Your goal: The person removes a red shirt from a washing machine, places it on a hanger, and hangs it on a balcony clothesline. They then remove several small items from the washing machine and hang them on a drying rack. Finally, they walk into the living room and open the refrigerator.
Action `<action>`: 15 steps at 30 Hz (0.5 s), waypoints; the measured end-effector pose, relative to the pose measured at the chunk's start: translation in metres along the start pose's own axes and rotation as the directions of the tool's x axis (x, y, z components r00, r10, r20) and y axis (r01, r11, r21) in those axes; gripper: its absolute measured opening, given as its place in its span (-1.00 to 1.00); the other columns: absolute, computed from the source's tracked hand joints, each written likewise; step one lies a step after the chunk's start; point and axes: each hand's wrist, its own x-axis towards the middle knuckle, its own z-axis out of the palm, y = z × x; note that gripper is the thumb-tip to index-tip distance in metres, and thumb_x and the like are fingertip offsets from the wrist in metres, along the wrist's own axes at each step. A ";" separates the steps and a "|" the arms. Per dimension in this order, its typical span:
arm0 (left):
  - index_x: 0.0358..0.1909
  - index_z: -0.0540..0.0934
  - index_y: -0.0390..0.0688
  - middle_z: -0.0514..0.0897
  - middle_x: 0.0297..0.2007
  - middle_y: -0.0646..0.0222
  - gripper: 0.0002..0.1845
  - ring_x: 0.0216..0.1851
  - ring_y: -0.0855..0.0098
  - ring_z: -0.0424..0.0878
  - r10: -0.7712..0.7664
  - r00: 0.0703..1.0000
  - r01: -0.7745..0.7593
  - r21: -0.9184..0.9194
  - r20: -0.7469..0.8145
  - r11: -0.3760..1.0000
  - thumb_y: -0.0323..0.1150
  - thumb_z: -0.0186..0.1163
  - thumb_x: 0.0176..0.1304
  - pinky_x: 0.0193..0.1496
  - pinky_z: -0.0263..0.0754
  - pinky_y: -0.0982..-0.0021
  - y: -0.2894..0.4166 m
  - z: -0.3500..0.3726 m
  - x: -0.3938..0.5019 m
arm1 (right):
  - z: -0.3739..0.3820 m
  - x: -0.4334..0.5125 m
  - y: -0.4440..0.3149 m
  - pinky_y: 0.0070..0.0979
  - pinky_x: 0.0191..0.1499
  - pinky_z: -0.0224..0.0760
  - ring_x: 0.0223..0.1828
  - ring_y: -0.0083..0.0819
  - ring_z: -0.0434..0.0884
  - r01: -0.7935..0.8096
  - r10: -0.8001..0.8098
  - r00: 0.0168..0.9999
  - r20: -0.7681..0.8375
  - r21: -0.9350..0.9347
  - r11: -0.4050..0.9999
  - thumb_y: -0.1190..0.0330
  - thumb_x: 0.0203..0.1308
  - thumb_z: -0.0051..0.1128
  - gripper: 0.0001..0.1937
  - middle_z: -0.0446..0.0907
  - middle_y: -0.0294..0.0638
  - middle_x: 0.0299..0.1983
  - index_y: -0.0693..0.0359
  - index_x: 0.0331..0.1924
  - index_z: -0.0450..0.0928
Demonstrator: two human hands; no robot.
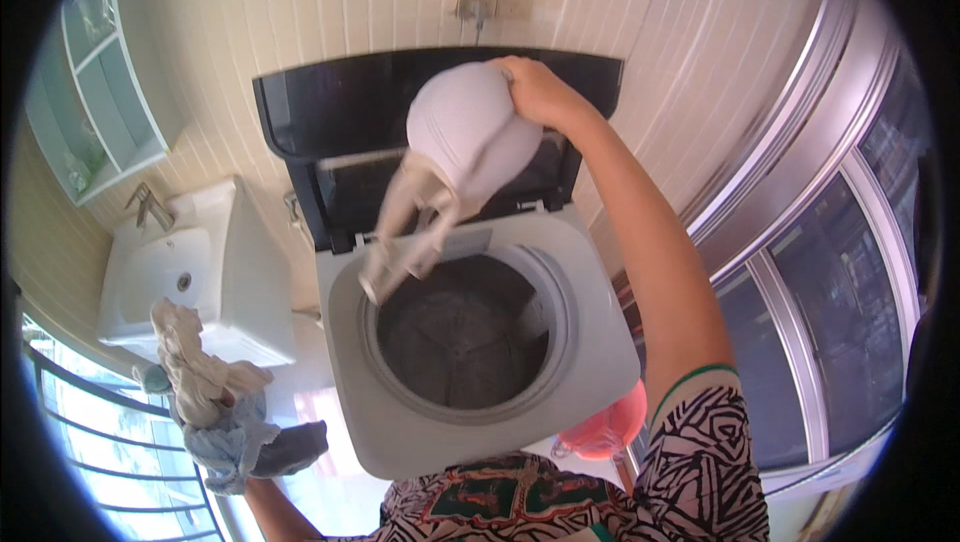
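A pale bra with moulded cups (469,118) hangs from my right hand (541,94), raised in front of the propped-up lid. Its beige straps, slightly blurred, dangle over the far left rim of the top-loading washing machine (346,362). Inside the machine, the round drum (457,347) lies uncovered. Off to the machine's left, my left hand (226,397) grips a bunch of garments and is mostly hidden by them. In that bunch are a beige cloth (196,373), a light-blue lace-edged cloth (229,441) and a dark grey piece (292,450).
The dark lid (337,110) leans back towards the panelled wall. A white washbasin (251,264) with a metal tap (150,208) stands left, above a railing (112,433). A red plastic object (607,422) sits beside the machine's near right corner. Sliding windows (780,347) line the right.
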 end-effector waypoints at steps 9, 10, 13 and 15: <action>-0.15 0.44 -0.20 0.48 -0.27 0.34 -0.65 -0.34 0.42 0.43 0.017 0.999 -0.016 -0.008 0.032 1.000 -0.17 0.18 0.16 -0.25 0.39 0.37 -0.008 -0.001 0.003 | -0.003 -0.011 -0.003 -0.42 -0.13 0.45 -0.22 -0.42 0.57 -0.312 0.272 0.926 0.262 0.128 0.941 0.46 0.18 -0.07 -0.73 0.63 -0.22 -0.22 0.23 -0.07 0.59; -0.16 0.44 -0.20 0.48 -0.27 0.34 -0.66 -0.34 0.42 0.43 0.021 0.999 -0.020 -0.013 0.037 1.000 -0.18 0.18 0.15 -0.26 0.39 0.37 -0.008 0.000 0.002 | -0.010 -0.023 -0.010 -0.43 -0.09 0.42 -0.19 -0.43 0.56 -0.355 0.299 0.904 0.305 0.145 0.924 0.37 0.23 -0.12 -0.72 0.61 -0.21 -0.18 0.23 -0.06 0.58; -0.17 0.44 -0.20 0.48 -0.27 0.34 -0.66 -0.34 0.42 0.43 0.034 0.998 -0.032 -0.029 0.046 0.999 -0.18 0.18 0.15 -0.27 0.38 0.37 -0.007 0.001 0.002 | -0.029 -0.062 -0.040 -0.45 -0.03 0.39 -0.14 -0.44 0.54 -0.429 0.362 0.873 0.326 0.165 0.888 0.25 0.28 -0.15 -0.68 0.60 -0.21 -0.14 0.18 -0.05 0.57; -0.17 0.44 -0.20 0.48 -0.27 0.34 -0.67 -0.35 0.43 0.43 0.044 0.997 -0.042 -0.041 0.055 0.998 -0.18 0.19 0.15 -0.27 0.38 0.37 -0.007 0.001 0.002 | -0.045 -0.093 -0.062 -0.48 0.01 0.36 -0.09 -0.45 0.53 -0.501 0.421 0.835 0.355 0.173 0.848 0.12 0.30 -0.18 -0.62 0.58 -0.22 -0.11 0.17 -0.05 0.56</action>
